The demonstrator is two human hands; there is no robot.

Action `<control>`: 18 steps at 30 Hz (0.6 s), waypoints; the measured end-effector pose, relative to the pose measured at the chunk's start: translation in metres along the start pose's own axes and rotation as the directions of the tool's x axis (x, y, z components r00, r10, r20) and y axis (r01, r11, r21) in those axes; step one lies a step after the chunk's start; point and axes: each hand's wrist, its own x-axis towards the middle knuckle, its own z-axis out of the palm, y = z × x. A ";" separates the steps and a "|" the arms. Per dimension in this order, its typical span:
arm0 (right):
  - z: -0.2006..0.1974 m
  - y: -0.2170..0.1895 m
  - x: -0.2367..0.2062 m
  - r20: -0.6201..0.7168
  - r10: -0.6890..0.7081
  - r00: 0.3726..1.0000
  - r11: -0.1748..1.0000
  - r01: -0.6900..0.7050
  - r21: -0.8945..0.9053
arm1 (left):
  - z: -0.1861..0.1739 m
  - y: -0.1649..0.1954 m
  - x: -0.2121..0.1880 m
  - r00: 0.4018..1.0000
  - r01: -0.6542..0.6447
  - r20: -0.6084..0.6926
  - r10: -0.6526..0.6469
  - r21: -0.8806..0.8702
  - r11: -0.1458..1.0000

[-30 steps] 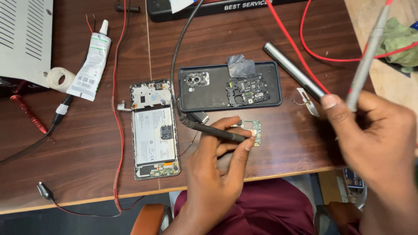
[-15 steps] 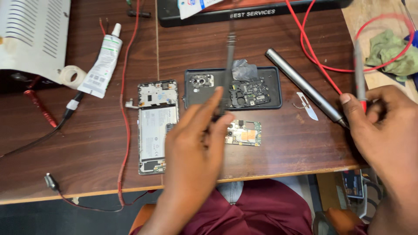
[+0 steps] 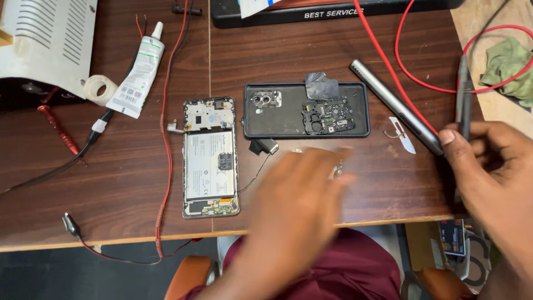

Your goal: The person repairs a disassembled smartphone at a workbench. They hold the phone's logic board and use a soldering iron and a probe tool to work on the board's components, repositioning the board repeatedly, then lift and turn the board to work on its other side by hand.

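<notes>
Over the small circuit board (image 3: 337,168) beside the opened phone (image 3: 210,157), the blurred left hand (image 3: 297,203) spreads open-fingered; the right hand (image 3: 488,166) pinches a probe (image 3: 464,103) (mid-test, seemingly): steadying comes next.

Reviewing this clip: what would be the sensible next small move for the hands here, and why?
Probably steady the left hand on the small circuit board it blurs over, then bring in the probe held by the right hand. The board lies loose on the table, the probe tip well away from it.
</notes>
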 end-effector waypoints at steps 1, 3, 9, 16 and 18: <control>0.001 0.002 0.004 -0.037 -0.033 0.999 0.997 0.031 -0.068 | -0.011 -0.010 0.002 1.000 -0.013 -0.002 0.013 0.100 0.995; 0.006 0.004 0.003 -0.105 -0.113 0.988 0.985 0.097 -0.142 | -0.028 -0.020 0.001 0.997 0.009 0.078 -0.021 0.159 0.987; 0.014 -0.026 -0.027 0.042 -0.453 0.891 0.868 0.451 -0.206 | -0.028 -0.021 0.004 0.983 0.019 0.174 -0.063 0.244 0.970; 0.036 -0.062 -0.034 0.400 -0.489 0.775 0.786 0.591 -0.184 | -0.024 -0.024 0.001 0.981 0.064 0.168 -0.096 0.190 0.980; 0.039 -0.060 -0.033 0.372 -0.520 0.769 0.786 0.601 -0.144 | -0.024 -0.024 -0.001 0.987 0.055 0.143 -0.076 0.142 0.988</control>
